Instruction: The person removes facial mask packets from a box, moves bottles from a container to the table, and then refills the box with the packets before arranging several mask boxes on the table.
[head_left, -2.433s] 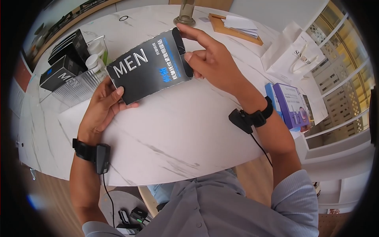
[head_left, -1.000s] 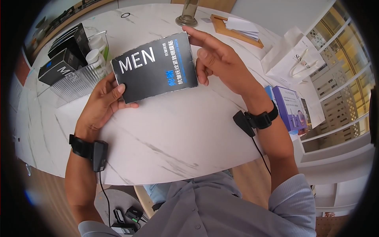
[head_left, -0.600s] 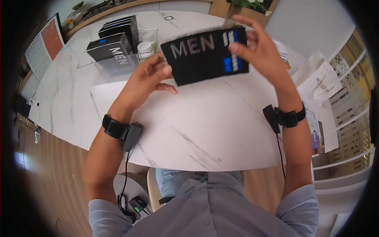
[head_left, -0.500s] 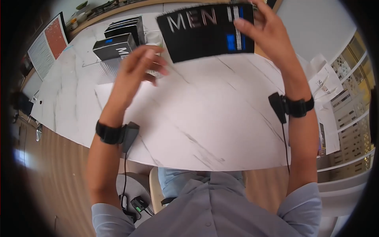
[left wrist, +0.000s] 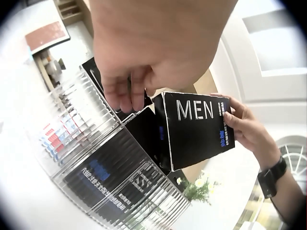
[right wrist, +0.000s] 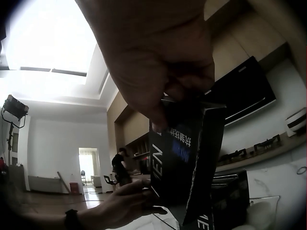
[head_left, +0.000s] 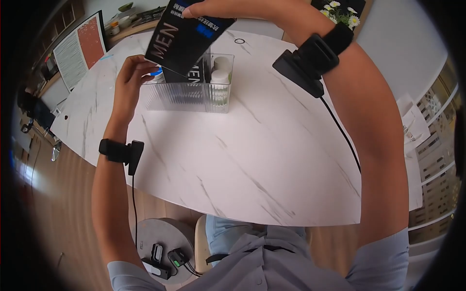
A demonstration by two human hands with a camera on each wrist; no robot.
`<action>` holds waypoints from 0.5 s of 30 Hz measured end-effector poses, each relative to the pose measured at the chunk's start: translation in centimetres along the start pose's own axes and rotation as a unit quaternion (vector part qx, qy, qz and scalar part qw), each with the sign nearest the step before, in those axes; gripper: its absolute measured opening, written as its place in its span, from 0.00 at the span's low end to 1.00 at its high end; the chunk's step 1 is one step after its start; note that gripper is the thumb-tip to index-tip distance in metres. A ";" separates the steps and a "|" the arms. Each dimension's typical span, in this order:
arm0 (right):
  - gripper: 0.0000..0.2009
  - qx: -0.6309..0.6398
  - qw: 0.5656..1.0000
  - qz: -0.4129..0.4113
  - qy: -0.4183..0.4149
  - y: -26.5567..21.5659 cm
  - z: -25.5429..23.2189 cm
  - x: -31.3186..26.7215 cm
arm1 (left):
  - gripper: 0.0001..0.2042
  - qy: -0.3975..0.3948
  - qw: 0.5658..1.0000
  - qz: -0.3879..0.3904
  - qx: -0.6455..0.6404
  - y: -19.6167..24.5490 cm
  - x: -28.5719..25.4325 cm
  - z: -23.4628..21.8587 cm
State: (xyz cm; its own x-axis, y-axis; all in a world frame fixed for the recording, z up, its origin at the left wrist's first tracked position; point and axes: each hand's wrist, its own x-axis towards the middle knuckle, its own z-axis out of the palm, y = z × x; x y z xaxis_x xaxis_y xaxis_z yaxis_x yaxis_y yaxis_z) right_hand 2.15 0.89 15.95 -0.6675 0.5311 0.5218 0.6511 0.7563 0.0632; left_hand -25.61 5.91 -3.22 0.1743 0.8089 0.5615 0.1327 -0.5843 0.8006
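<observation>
In the head view my right hand (head_left: 230, 8) grips a black eye patch box (head_left: 177, 46) marked MEN by its upper end. The box is tilted above a clear ribbed bin (head_left: 158, 99), its lower corner overlapping the bin. My left hand (head_left: 127, 87) is at the bin's left end, fingers loosely bent. In the left wrist view, my left fingertips (left wrist: 125, 103) are right at the bin's rim, beside the box (left wrist: 194, 129). Another black MEN box (left wrist: 120, 167) shows through the bin wall. White bottles (head_left: 220, 80) stand in the bin's right part.
A black ring (head_left: 239, 41) lies on the marbled table (head_left: 272, 160) behind the bin. White flowers (head_left: 342, 12) stand at the back, and a white paper bag (head_left: 415, 123) at the right. A round stool (head_left: 167, 233) with small devices is below the table's edge.
My left hand has let go of the box. My right hand has turned the box and carried it left over the bin, and my left hand has moved left to the bin's end.
</observation>
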 end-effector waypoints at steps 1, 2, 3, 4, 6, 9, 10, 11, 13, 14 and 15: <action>0.25 0.002 0.997 -0.051 0.062 1.5 1.2 0.7 | 0.18 -0.007 0.996 -0.037 -0.079 0.0 0.1 0.0; 0.25 0.036 0.997 -0.017 0.070 1.8 2.1 0.7 | 0.20 0.001 0.996 -0.038 -0.075 0.3 0.0 0.3; 0.25 0.069 0.994 0.018 0.078 2.0 2.7 0.7 | 0.23 0.010 0.997 -0.038 -0.071 1.0 -0.2 0.9; 0.26 0.102 0.990 0.053 0.085 2.2 3.0 0.8 | 0.25 0.018 0.997 -0.039 -0.067 1.4 -0.3 1.4; 0.26 0.303 0.933 0.190 0.026 0.8 3.4 -0.3 | 0.27 0.051 0.995 -0.020 -0.088 1.5 -0.4 1.9; 0.26 0.521 0.829 0.160 0.126 1.7 10.2 -3.0 | 0.30 0.076 0.990 -0.016 -0.119 2.1 -0.2 2.5; 0.24 0.499 0.839 0.165 0.143 1.0 10.4 -3.3 | 0.30 0.082 0.988 -0.017 -0.129 2.3 -0.1 2.7; 0.23 0.477 0.847 0.170 0.159 0.6 10.6 -3.6 | 0.31 0.069 0.992 -0.002 -0.110 2.3 -0.1 2.9; 0.20 0.450 0.851 0.178 0.206 -0.1 11.1 -3.6 | 0.35 0.043 0.996 0.027 -0.071 2.1 -0.3 3.3; 0.20 0.483 0.834 0.150 0.223 0.0 11.7 -3.3 | 0.38 0.031 0.997 0.042 -0.052 1.9 -0.3 3.7; 0.20 0.514 0.815 0.120 0.238 0.3 12.5 -3.2 | 0.42 0.016 0.999 0.049 -0.009 1.6 -0.4 4.7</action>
State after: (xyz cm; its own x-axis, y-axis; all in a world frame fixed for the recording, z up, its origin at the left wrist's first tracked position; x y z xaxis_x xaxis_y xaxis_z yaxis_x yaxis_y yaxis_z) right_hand -0.06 4.15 3.71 -0.1891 0.6881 0.7006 -0.0688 0.7024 -0.7084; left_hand -20.91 4.32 -3.10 0.1543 0.7498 0.6435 0.0996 -0.6597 0.7449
